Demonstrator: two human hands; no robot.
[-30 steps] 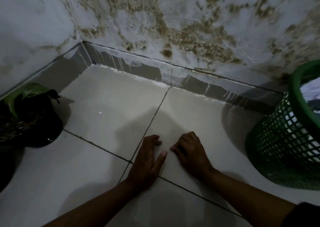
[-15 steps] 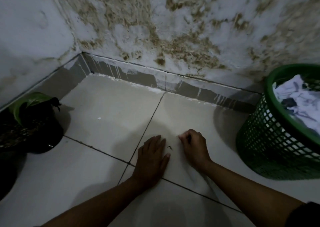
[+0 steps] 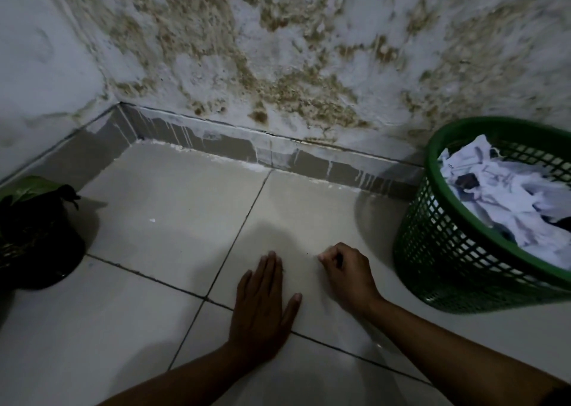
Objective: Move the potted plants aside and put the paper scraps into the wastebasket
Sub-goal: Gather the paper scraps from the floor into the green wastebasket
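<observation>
Since a second ago the view has swung right, so more of the green wastebasket [image 3: 463, 251] and the white paper scraps [image 3: 506, 201] filling it now shows. The left hand [image 3: 262, 306] has flattened, palm down on the floor tiles [image 3: 160, 207] with straight fingers together and thumb spread. The right hand [image 3: 349, 275] stays knuckles-up just beside it, fingers curled with thumb and forefinger tips together; whether they pinch anything is too small to tell. The wastebasket stands near the right hand, against the stained wall [image 3: 278, 65]. One potted plant [image 3: 37, 235] sits at the left edge by the side wall, well apart from the hands. Bare tile lies between them, apart from a tiny white speck [image 3: 152, 220]. Dark print on one scrap is unreadable.
</observation>
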